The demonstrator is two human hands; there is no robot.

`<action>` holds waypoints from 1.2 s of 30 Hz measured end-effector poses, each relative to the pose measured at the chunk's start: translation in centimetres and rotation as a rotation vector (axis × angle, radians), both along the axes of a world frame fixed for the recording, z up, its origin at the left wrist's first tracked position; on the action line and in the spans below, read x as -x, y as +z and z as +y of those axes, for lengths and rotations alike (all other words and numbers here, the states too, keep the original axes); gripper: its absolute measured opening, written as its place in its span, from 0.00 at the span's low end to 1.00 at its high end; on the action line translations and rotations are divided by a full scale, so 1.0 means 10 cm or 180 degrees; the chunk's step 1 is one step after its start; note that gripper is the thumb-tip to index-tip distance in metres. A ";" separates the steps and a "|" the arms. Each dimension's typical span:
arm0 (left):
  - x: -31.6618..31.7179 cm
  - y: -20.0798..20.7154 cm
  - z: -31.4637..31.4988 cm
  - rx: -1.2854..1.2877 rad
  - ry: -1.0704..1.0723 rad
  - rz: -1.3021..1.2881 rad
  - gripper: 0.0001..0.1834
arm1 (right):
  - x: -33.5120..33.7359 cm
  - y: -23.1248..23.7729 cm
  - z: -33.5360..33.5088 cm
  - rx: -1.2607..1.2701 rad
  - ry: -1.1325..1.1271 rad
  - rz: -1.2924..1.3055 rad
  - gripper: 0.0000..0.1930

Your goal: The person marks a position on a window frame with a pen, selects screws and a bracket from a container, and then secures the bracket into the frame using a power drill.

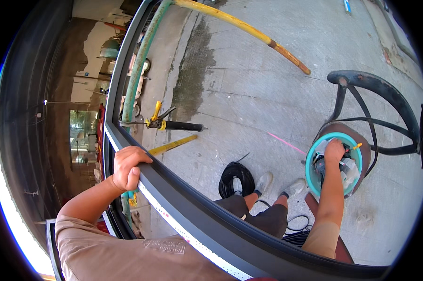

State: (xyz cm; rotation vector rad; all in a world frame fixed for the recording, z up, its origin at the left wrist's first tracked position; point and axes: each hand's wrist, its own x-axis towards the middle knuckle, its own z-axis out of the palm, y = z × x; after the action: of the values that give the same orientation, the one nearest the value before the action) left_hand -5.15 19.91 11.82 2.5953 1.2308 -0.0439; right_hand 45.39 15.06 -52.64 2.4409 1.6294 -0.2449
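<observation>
My left hand (pixel 128 167) is closed over the edge of a dark grey metal frame (pixel 192 203), which looks like a window or door frame. This frame slants across in front of my body, with a white strip along its near side. Reaching to the right, my right hand (pixel 334 151) is down inside a turquoise basin (pixel 310 172); its fingertips are hidden among the contents. Clear plastic bags (pixel 349 171) and small dark items lie in the basin. Beside that hand a yellow-handled tool (pixel 357 146) sticks out over the rim.
The basin stands on a chair with a black metal backrest (pixel 380 82). A caulking gun (pixel 176 124) hangs at the green pipe (pixel 138 77) of a stand with yellow legs (pixel 249 29). Black coiled strip (pixel 226 180) lies by my feet; another coil (pixel 298 238) is nearer.
</observation>
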 end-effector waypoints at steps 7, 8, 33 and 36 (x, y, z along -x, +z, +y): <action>0.08 -0.01 -0.07 -0.0010 0.0185 0.0036 0.33 | -0.07 0.62 -0.02 -0.0649 0.0452 -0.0006 0.08; 0.09 -0.03 -0.09 -0.0035 0.0229 0.0018 0.34 | -0.12 0.72 -0.01 -0.0749 0.0468 0.0143 0.08; 0.12 -0.05 -0.12 0.0018 0.0335 0.0010 0.33 | -0.10 2.24 -0.89 -0.2459 -0.2514 0.8542 0.21; 0.20 0.04 -0.15 0.0173 0.0366 0.0184 0.33 | -0.06 2.26 -0.88 -0.2316 -0.2643 0.8650 0.23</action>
State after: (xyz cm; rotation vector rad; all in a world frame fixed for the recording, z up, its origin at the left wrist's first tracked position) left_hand -7.19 18.44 12.25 2.4888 1.3770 -0.1289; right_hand 46.04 6.29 -30.08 -0.4168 0.1416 1.4576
